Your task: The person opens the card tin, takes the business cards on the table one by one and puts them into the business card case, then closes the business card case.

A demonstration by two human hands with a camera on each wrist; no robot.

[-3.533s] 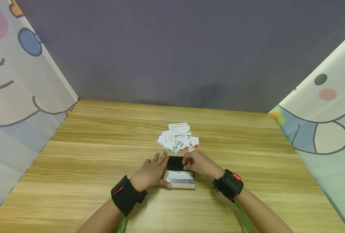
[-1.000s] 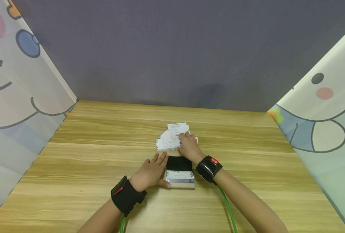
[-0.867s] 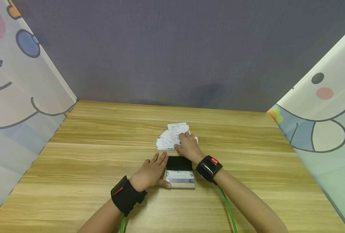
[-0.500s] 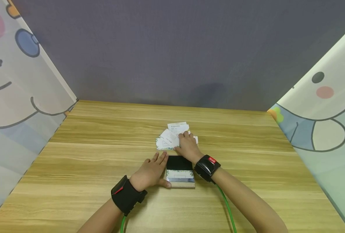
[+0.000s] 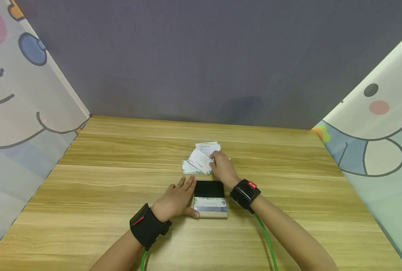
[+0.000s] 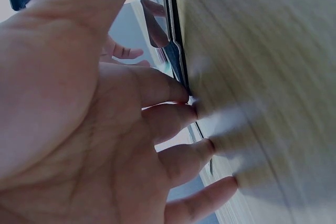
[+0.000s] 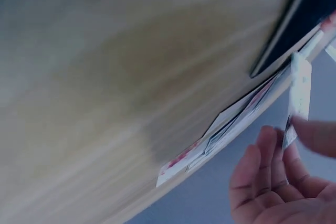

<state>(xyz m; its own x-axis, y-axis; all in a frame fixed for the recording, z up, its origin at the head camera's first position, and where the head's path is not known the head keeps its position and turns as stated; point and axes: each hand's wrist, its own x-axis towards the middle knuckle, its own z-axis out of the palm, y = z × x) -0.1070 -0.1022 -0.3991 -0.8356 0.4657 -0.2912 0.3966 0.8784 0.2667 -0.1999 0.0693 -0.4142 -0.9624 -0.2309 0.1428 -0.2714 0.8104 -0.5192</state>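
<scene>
My right hand (image 5: 225, 168) pinches a white business card (image 5: 201, 161) by its right end, lifted at a tilt over the card pile. In the right wrist view, the pinched card (image 7: 300, 90) stands up between thumb and curled fingers. My left hand (image 5: 174, 199) lies with fingers spread along the left side of a flat card case (image 5: 209, 189); its thumb touches the lower left corner. The case has a black upper part and a leaf-printed card (image 5: 210, 203) in its lower part. Left wrist view: fingertips (image 6: 191, 111) touch the table beside the case edge.
Several overlapping business cards (image 5: 191, 169) with printed leaves and text lie just behind the case. The wooden table (image 5: 136, 150) ends at a dark grey panel (image 5: 201, 60). Cartoon-printed panels (image 5: 373, 113) stand on both sides. Each wrist wears a black strap with a green cable (image 5: 268, 241).
My right hand has moved from the case back to the pile and now raises a card by its right end. My left hand has stayed beside the case.
</scene>
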